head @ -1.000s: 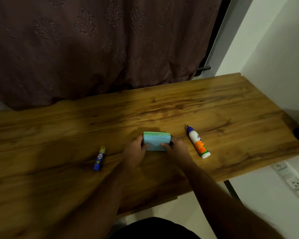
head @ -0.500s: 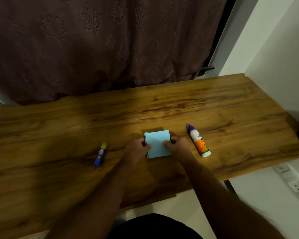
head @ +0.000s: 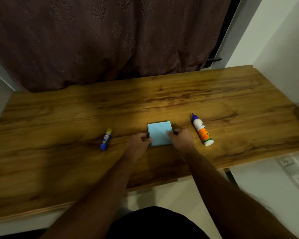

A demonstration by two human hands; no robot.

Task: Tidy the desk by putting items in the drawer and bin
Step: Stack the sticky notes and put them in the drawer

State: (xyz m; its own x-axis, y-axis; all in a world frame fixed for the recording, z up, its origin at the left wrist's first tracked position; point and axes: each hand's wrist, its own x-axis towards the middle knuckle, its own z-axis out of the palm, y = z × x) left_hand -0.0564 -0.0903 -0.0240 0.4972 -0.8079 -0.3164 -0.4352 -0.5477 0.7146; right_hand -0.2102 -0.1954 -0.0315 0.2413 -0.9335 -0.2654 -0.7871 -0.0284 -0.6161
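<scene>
Where both hands (head: 162,140) pinch it, square paper pad (head: 160,132) lies flat.

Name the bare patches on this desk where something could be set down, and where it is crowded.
Bare wood runs behind the paper stack up to the curtain, left of the glue stick, and right of the glue bottle. It is crowded between stick and bottle, where left hand and right hand hold the stack.
</scene>
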